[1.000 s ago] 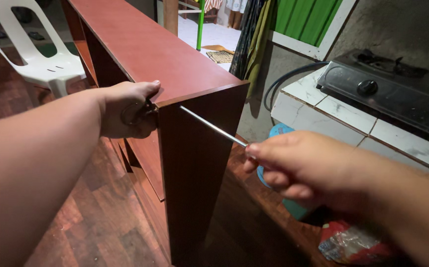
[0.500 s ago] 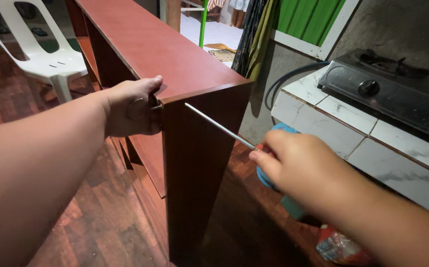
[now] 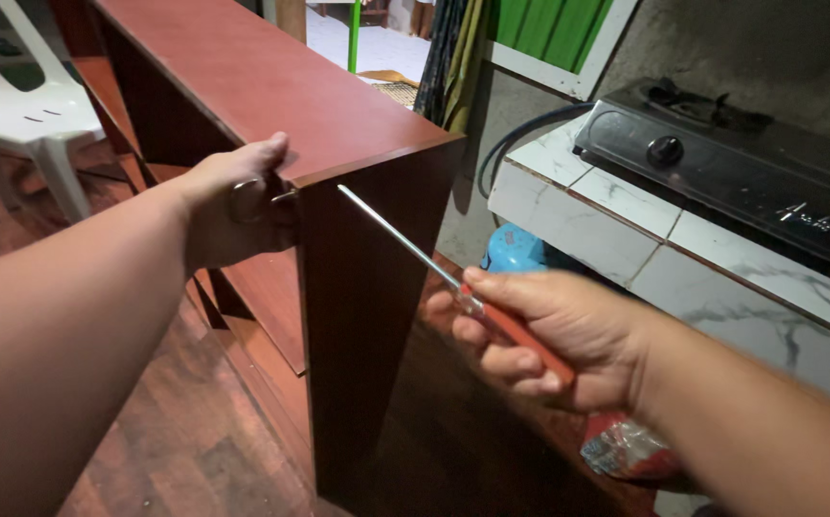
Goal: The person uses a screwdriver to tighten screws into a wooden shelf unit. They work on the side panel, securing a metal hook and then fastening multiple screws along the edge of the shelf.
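A long screwdriver (image 3: 453, 287) is gripped by its orange handle in the closed right hand (image 3: 554, 340); its shaft runs toward ten o'clock, the tip touching the reddish-brown cabinet (image 3: 377, 287) side panel near its top edge. At nine o'clock of the tip, the left hand (image 3: 233, 206) is clasped around a small metal fitting (image 3: 247, 199) behind that panel's edge.

The right hand (image 3: 539, 335) grips a screwdriver (image 3: 453, 287) by its orange handle, the shaft's tip touching the side panel of a reddish-brown cabinet (image 3: 271, 105). The left hand (image 3: 233, 201) clasps the cabinet's upper corner over a metal fitting (image 3: 247, 199). A black stove (image 3: 731, 163) sits on the tiled counter (image 3: 626, 230) nearby.
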